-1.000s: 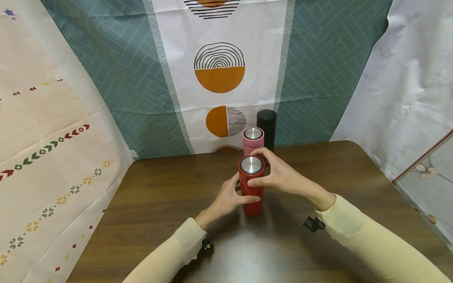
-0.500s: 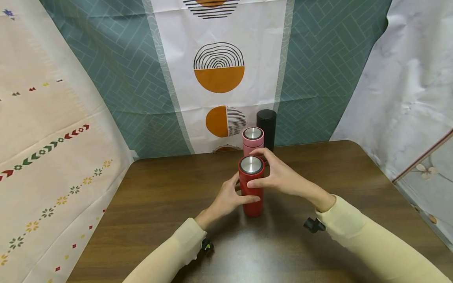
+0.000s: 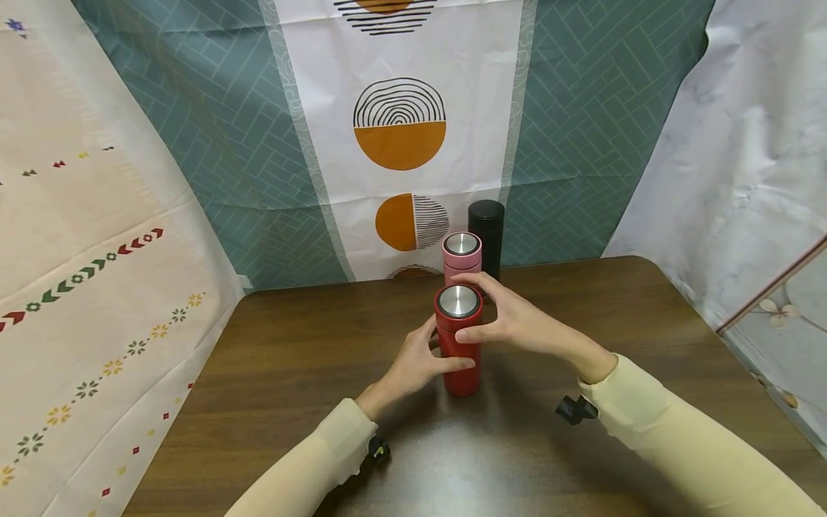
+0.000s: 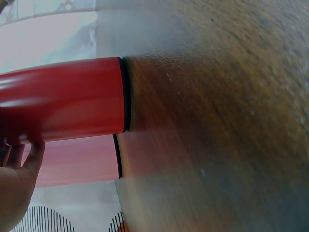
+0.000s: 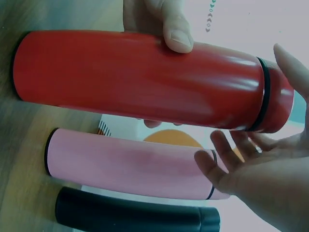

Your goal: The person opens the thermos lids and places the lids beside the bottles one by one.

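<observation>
A red thermos (image 3: pixel 460 373) with a silver-topped lid (image 3: pixel 459 301) stands upright on the wooden table. My left hand (image 3: pixel 416 362) grips its body from the left, thumb across the front and fingers behind. My right hand (image 3: pixel 510 319) is around the lid end from the right; in the right wrist view its thumb (image 5: pixel 292 72) lies at one side of the lid and its curled fingers at the other. Right behind it stands a pink thermos (image 5: pixel 130 166), partly hidden in the head view by the red one and my right fingers. A black thermos (image 3: pixel 487 233) stands behind the pink one.
The wooden table (image 3: pixel 310 345) extends to both sides of the bottles, its far edge close behind the black thermos. Patterned cloths (image 3: pixel 400 93) hang at the back and on both sides. Small black devices (image 3: pixel 577 410) sit at the wrists.
My right hand has shifted slightly to the right at the lid, its thumb tip a little farther along the front. The left hand and the bottles stay in place.
</observation>
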Tool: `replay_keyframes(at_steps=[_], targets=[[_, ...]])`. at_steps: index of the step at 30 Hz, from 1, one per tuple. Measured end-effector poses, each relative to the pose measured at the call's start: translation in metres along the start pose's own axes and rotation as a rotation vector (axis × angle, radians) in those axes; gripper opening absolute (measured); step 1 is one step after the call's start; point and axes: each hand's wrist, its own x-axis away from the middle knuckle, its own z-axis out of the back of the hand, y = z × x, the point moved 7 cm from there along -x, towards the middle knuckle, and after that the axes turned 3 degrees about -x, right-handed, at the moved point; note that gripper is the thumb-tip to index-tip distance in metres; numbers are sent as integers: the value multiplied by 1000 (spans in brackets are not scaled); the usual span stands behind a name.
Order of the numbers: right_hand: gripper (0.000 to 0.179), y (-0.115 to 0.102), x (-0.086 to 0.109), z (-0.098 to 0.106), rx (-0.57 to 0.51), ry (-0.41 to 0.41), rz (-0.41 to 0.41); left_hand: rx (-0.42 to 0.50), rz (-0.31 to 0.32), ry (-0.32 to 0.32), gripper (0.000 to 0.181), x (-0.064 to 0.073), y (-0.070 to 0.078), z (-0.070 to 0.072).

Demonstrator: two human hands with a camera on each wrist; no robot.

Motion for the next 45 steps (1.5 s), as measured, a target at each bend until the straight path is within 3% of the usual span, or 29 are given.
replay_keyframes(at_steps=[8, 17, 25, 30, 35, 41, 45], targets=[[74, -4, -4, -2, 33, 55, 28, 8, -8, -5, 76, -1, 0, 0], [66, -7, -5, 2, 17, -35, 36, 6, 1, -1, 74, -2, 1, -1], [79, -6, -4, 4, -23, -75, 18, 15, 0, -5, 74, -4, -1, 0], [84, -5, -4, 1, 15, -7, 20, 12, -5, -5, 74, -4, 0, 1], [77, -9, -6, 1, 79, 60, 50, 10, -7, -13, 75, -4, -1, 0], [67, -9, -5, 3, 48, -9, 38, 20, 8, -20, 77, -2, -2, 0], [73, -7, -3, 2, 37, -47, 17, 16, 10, -15, 75, -1, -1, 0]])
